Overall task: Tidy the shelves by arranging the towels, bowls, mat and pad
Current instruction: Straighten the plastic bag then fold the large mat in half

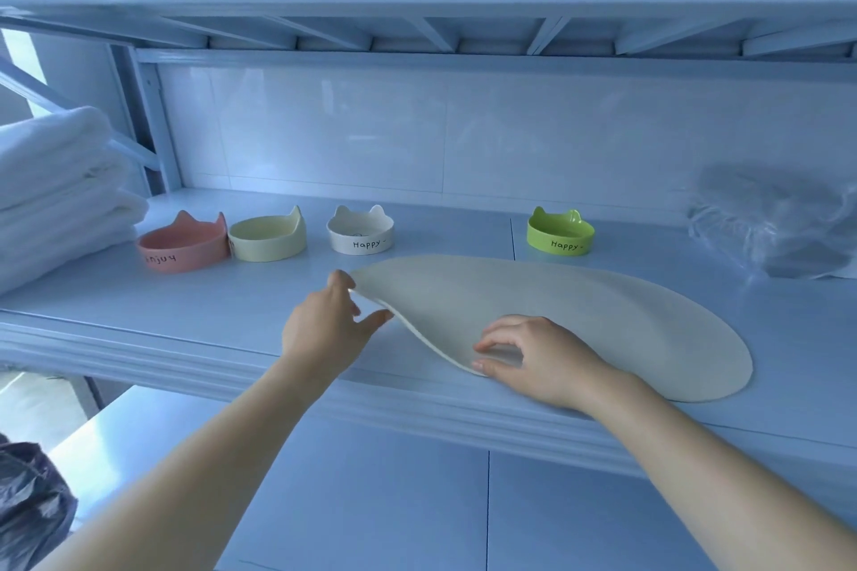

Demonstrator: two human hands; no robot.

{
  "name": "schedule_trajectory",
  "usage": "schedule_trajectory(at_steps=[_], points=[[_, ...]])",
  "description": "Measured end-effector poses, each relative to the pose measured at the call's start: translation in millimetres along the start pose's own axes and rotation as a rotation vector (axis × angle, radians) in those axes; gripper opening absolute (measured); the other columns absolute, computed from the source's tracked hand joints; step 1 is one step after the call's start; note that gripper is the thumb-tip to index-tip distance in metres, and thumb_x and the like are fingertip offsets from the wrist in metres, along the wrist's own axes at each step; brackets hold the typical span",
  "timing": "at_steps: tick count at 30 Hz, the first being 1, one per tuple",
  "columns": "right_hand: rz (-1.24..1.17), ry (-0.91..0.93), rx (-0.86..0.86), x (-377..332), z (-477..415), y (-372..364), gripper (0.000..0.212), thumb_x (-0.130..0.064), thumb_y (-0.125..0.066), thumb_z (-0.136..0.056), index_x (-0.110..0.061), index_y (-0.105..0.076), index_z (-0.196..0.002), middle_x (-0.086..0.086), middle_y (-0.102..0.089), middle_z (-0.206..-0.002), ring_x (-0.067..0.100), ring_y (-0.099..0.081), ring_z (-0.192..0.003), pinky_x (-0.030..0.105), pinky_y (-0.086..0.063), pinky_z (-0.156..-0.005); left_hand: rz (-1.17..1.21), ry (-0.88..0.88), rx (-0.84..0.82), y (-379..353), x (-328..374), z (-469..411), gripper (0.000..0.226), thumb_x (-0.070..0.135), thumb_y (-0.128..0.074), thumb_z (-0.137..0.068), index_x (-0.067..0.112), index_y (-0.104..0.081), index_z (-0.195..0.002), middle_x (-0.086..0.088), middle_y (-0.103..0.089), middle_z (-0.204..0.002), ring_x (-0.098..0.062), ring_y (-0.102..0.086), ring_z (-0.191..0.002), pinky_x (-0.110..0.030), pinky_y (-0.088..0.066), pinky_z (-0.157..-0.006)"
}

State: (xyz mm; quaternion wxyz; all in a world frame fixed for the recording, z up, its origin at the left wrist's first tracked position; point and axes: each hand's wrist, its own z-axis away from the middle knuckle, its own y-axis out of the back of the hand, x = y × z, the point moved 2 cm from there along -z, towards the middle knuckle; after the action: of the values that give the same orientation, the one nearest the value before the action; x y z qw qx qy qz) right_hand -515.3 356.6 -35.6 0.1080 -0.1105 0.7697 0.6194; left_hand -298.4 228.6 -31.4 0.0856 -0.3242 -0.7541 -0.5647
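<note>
**A:** Your left hand (324, 325) pinches the left edge of the cream mat (579, 320) and holds that edge up off the shelf (139, 301).

**B:** Your right hand (533, 357) holds the near edge of it, with fingers on top and the thumb at the rim.

**A:** The rest of the cream mat lies flat on that shelf, close to the front and more to your right.

**B:** At your far left sits a pile of folded white towels (55, 190).

**A:** At your far right there is a see-through plastic bundle (770, 223). You cannot tell what is inside it.

**B:** Down low on your left is a dark plastic bag (28, 505).

**A:** Behind the mat stands a row of four with cat ears. The pink bowl (183, 243) sits just beside the towels and seems to touch the yellow bowl (266, 236).

**B:** The white bowl (361, 232) is near those two. The green bowl (560, 233) stands well apart, off to the right.
</note>
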Motion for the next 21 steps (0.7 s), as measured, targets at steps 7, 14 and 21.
schedule_trajectory(at_steps=[7, 14, 21], points=[[0.022, -0.033, 0.019, 8.2, 5.8, 2.8, 0.032, -0.052, -0.057, -0.084, -0.031, -0.065, -0.107, -0.016, -0.059, -0.115, 0.006, -0.053, -0.109, 0.031, -0.044, -0.093, 0.461, -0.097, -0.081, -11.8, 47.5, 6.6, 0.053, 0.037, -0.040, -0.091, 0.031, -0.022, -0.140, 0.002, -0.051, -0.133, -0.019, -0.054, -0.096, -0.031, -0.042, -0.073], [0.075, -0.141, 0.121, 30.0, 21.9, 16.4, 0.031, -0.046, -0.059, -0.084, -0.029, -0.064, -0.109, -0.015, -0.058, -0.118, 0.010, -0.053, -0.111, 0.030, -0.045, -0.090, 0.352, -0.261, -0.177, -36.2, 73.3, 16.0, 0.070, -0.001, -0.040, -0.076, 0.023, -0.020, -0.139, -0.005, -0.047, -0.134, -0.027, -0.051, -0.107, -0.042, -0.049, -0.085], [0.086, -0.116, 0.364, 39.5, 32.7, 40.0, 0.051, -0.029, -0.061, -0.083, -0.029, -0.046, -0.133, -0.014, -0.044, -0.138, 0.008, -0.040, -0.126, 0.028, -0.040, -0.098, 0.331, -0.586, -0.240, -51.9, 104.7, 24.3, 0.071, 0.002, -0.042, -0.081, 0.025, -0.019, -0.145, 0.007, -0.056, -0.131, -0.018, -0.053, -0.115, -0.025, -0.043, -0.085]])
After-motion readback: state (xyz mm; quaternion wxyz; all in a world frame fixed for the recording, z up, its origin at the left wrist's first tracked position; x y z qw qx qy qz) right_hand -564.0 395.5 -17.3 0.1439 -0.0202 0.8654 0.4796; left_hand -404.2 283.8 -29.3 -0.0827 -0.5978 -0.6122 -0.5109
